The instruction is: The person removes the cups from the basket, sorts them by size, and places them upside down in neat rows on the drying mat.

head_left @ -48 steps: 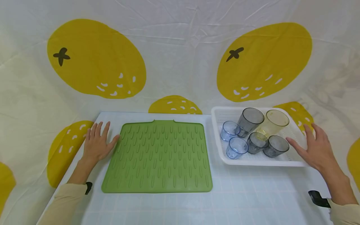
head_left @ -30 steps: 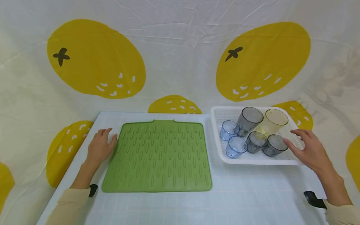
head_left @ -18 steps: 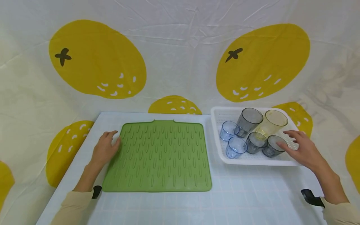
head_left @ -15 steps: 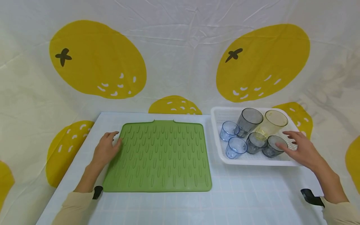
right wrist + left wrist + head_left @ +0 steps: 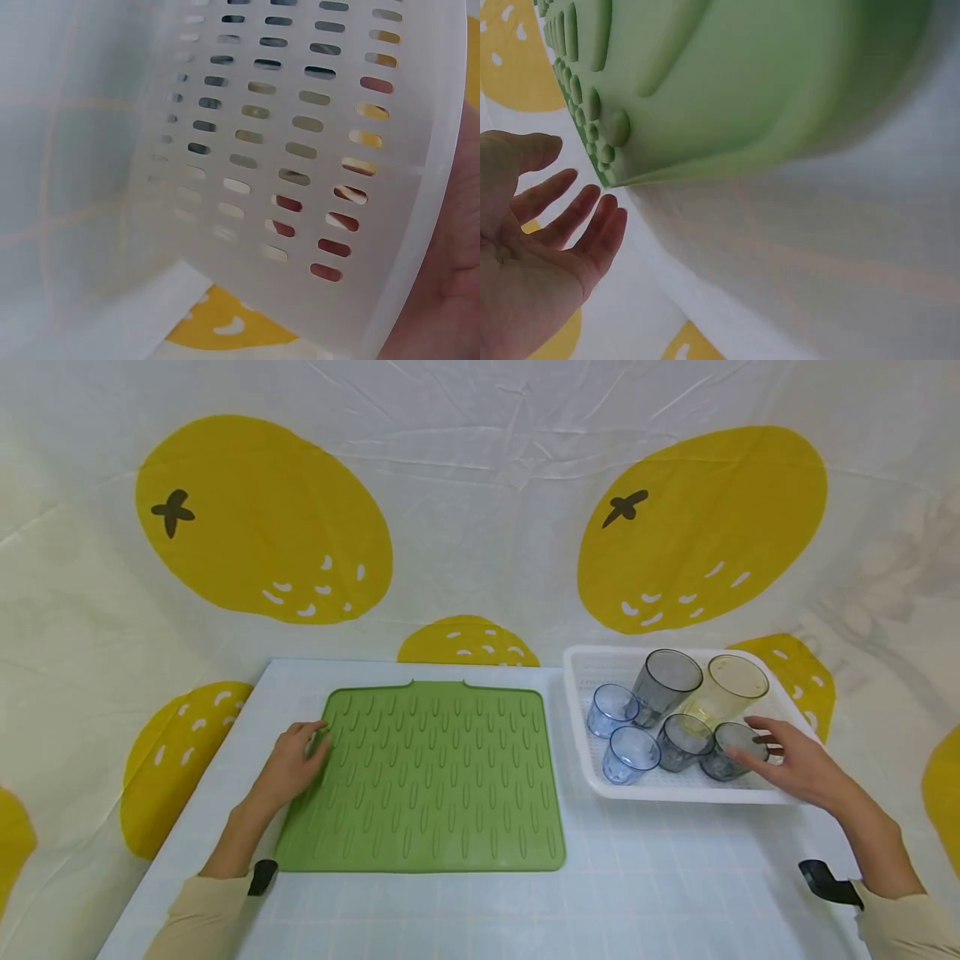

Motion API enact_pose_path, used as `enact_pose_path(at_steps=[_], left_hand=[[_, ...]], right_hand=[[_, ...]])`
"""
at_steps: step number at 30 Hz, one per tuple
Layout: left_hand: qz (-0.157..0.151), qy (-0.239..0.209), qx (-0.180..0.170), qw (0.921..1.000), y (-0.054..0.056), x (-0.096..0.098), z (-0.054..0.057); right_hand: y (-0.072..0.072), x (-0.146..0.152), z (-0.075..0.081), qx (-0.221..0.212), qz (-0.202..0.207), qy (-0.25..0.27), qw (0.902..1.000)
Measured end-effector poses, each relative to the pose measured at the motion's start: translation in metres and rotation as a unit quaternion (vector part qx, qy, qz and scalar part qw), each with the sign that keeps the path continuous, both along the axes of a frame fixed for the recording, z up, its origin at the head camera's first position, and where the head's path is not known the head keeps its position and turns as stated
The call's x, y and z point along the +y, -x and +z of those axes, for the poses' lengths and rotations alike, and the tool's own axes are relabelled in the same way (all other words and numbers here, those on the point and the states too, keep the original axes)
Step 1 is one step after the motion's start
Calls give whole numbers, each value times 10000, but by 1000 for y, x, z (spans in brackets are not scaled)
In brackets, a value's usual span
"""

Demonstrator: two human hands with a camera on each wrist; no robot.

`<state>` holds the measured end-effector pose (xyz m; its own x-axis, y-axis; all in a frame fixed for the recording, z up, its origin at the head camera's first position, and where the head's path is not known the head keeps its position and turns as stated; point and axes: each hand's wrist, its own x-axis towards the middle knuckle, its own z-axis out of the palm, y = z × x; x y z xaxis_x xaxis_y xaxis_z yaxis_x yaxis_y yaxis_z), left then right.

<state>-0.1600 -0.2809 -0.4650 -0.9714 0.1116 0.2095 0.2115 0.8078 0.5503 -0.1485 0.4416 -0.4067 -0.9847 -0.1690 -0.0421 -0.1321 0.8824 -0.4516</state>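
Note:
At the left edge of the green ridged mat [image 5: 442, 777], my left hand [image 5: 292, 764] hovers with loosely bent fingers and holds nothing. In the left wrist view, that hand's fingers [image 5: 592, 225] spread beside the mat's edge. My right hand [image 5: 806, 764] reaches over the white basket [image 5: 693, 792], its thumb in front of the rightmost small grey glass [image 5: 723, 764] and its fingers behind it. No grip on that glass shows. In the right wrist view the perforated basket wall [image 5: 262, 150] hides most of the hand.
Also in the basket stand another small grey glass [image 5: 684, 747], a tall grey glass [image 5: 663, 689], a tall yellow glass [image 5: 731, 685] and two small blue glasses [image 5: 632, 758]. A white patterned cloth [image 5: 480, 527] hangs behind the pale table [image 5: 450, 914].
My right hand has moved left and inward, from the basket's right rim to the nearest grey glass. My left hand has shifted right to the mat's edge, its fingers now more bent.

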Motion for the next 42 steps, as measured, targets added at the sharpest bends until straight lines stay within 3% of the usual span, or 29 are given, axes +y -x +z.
enact_pose_path(at_steps=[5,12,17,21,24,35,42], left_hand=[[-447,-102,-6,9990,3,-9,-8],[-1305,-58,349,9908,8,-22,-18],[-1605,-72,195,9868,8,-29,-22],[-1653,-161,-3,9861,8,-29,-20],[-1671,-185,-27,9858,9,-29,-20],[-1576,-267,-308,9867,9,-28,-23],[-1553,-165,-364,9871,10,-29,-23]], right_hand=[[3,-1,0,-296,28,9,9996],[6,-2,-3,-309,212,63,9993],[9,-1,-5,-701,205,218,9971],[11,1,-8,-1120,161,503,9923],[11,1,-9,-1204,168,614,9907],[11,0,-6,-656,-70,196,9976],[4,0,0,-224,-269,570,9978]])
